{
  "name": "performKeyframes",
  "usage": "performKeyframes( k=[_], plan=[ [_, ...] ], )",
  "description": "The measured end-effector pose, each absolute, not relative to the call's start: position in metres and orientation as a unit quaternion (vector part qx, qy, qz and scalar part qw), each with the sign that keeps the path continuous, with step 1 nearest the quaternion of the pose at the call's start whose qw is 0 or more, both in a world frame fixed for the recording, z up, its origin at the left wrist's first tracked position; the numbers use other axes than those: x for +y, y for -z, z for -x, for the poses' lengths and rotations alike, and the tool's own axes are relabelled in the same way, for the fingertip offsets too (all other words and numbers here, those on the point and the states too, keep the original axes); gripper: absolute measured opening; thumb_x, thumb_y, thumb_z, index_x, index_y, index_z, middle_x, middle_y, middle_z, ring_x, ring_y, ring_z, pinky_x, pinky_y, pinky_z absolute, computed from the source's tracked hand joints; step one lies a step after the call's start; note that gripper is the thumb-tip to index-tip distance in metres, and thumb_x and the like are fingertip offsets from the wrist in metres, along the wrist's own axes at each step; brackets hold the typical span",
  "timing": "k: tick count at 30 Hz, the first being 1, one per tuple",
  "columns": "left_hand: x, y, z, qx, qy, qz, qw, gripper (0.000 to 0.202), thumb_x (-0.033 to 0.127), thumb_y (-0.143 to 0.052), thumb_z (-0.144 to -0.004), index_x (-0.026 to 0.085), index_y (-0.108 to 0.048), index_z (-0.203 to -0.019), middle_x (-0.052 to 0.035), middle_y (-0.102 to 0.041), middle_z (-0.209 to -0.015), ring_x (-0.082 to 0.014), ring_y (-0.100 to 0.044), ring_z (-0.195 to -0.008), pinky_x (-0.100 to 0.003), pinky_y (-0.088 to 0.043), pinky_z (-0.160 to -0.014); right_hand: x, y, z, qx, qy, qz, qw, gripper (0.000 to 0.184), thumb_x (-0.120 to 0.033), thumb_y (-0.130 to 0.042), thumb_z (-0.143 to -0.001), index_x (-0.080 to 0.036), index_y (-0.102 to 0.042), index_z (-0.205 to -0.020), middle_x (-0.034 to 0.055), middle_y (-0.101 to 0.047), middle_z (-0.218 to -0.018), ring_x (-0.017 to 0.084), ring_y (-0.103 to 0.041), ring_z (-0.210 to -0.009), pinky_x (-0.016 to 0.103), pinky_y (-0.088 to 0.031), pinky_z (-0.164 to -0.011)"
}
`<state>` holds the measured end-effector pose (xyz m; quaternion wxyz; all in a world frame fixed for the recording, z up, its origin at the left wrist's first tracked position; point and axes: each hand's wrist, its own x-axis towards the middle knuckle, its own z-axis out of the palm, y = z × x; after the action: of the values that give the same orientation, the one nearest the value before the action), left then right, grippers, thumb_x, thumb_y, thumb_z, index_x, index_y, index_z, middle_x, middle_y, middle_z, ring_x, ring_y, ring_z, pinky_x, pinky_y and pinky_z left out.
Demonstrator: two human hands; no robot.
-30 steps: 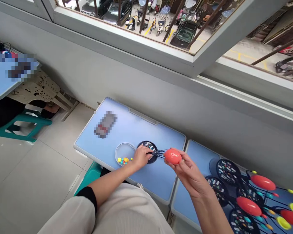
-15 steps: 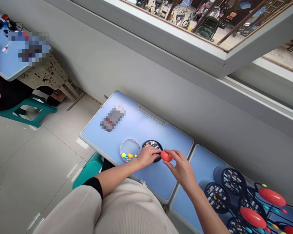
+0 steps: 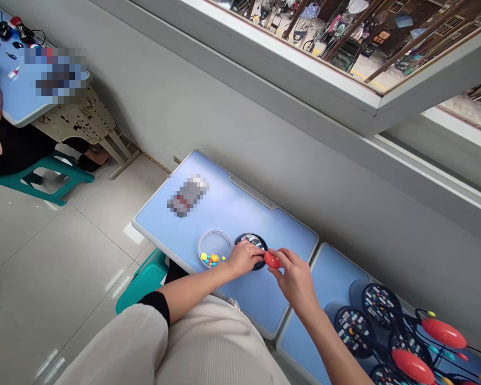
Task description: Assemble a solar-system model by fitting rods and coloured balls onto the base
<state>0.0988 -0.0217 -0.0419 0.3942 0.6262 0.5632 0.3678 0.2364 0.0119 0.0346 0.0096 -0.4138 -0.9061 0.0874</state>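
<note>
Head view, clear dish point(image 3: 213, 243) holding colored beads point(image 3: 213, 259), left hand point(image 3: 244, 257) curled over black disc point(image 3: 251, 241), right fingers point(image 3: 282, 256) pinching red oval point(image 3: 271, 260)

Pale blue on the near tabletop point(image 3: 264, 224). Solid red on the egg-shaped piece point(image 3: 272, 260); black with short multicoloured dashes on the round disc point(image 3: 251, 241) just left of it. Yellow, orange and teal on the beads point(image 3: 210, 260) in the colourless clear dish point(image 3: 214, 248). The same dashed black on the discs point(image 3: 380, 306) to the right, the same red on the ovals point(image 3: 443, 333) beside them. Cream on the sleeve point(image 3: 220, 347), black on the cuff point(image 3: 157, 302), teal on the stool point(image 3: 142, 283). Dark blotches over off-white on the far-left table point(image 3: 84, 115). Pale grey on the wall point(image 3: 184, 107), off-white on the floor tiles point(image 3: 64, 251).
</note>
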Motion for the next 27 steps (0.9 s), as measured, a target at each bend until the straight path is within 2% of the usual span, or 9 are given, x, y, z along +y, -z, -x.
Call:
performKeyframes(
  k=[8,17,20,25,27],
  plan=[
    [-0.021,0.047,-0.099,0.555,-0.36,-0.642,0.389,0.016,0.021,-0.053,-0.082,0.018,-0.065,-0.092,-0.0029,-0.069,-0.091,-0.0149,-0.059,-0.089,-0.028,-0.04,-0.084,0.019,-0.036,-0.24,-0.903,-0.144,0.404,0.042,0.025,-0.029,-0.043,-0.083,-0.02,-0.055,-0.103,0.0094,-0.058,-0.092,0.023,-0.055,-0.08,0.033,-0.044,-0.066],
    [-0.021,0.05,-0.101,0.559,-0.355,-0.634,0.4,0.017,0.021,-0.052,-0.082,0.02,-0.065,-0.092,-0.0026,-0.069,-0.091,-0.015,-0.059,-0.089,-0.03,-0.039,-0.086,0.019,-0.037,-0.234,-0.902,-0.143,0.407,0.019,0.028,-0.026,-0.038,-0.084,-0.021,-0.059,-0.101,0.0115,-0.06,-0.094,0.026,-0.055,-0.08,0.039,-0.043,-0.067],
    [-0.021,0.047,-0.1,0.555,-0.357,-0.635,0.402,0.017,0.02,-0.052,-0.082,0.019,-0.065,-0.093,-0.0024,-0.069,-0.09,-0.0147,-0.06,-0.088,-0.03,-0.04,-0.086,0.024,-0.045,-0.232,-0.863,-0.223,0.45,0.059,0.027,-0.036,-0.048,-0.08,-0.023,-0.061,-0.099,0.0095,-0.061,-0.093,0.025,-0.057,-0.083,0.04,-0.045,-0.071],
    [-0.021,0.041,-0.099,0.58,-0.349,-0.61,0.412,0.019,0.019,-0.054,-0.08,0.02,-0.065,-0.096,-0.0025,-0.068,-0.096,-0.0154,-0.059,-0.091,-0.031,-0.04,-0.088,0.031,-0.071,-0.235,-0.642,-0.471,0.591,0.134,0.049,-0.045,-0.067,-0.062,-0.019,-0.059,-0.103,0.0082,-0.065,-0.099,0.024,-0.061,-0.086,0.041,-0.048,-0.079],
    [-0.021,0.04,-0.098,0.581,-0.337,-0.613,0.417,0.019,0.02,-0.055,-0.08,0.02,-0.065,-0.096,-0.0027,-0.068,-0.097,-0.0152,-0.059,-0.091,-0.03,-0.04,-0.088,0.028,-0.079,-0.238,-0.561,-0.518,0.623,0.168,0.053,-0.045,-0.07,-0.058,-0.018,-0.06,-0.102,0.009,-0.066,-0.101,0.026,-0.06,-0.091,0.042,-0.048,-0.082]
  ],
)
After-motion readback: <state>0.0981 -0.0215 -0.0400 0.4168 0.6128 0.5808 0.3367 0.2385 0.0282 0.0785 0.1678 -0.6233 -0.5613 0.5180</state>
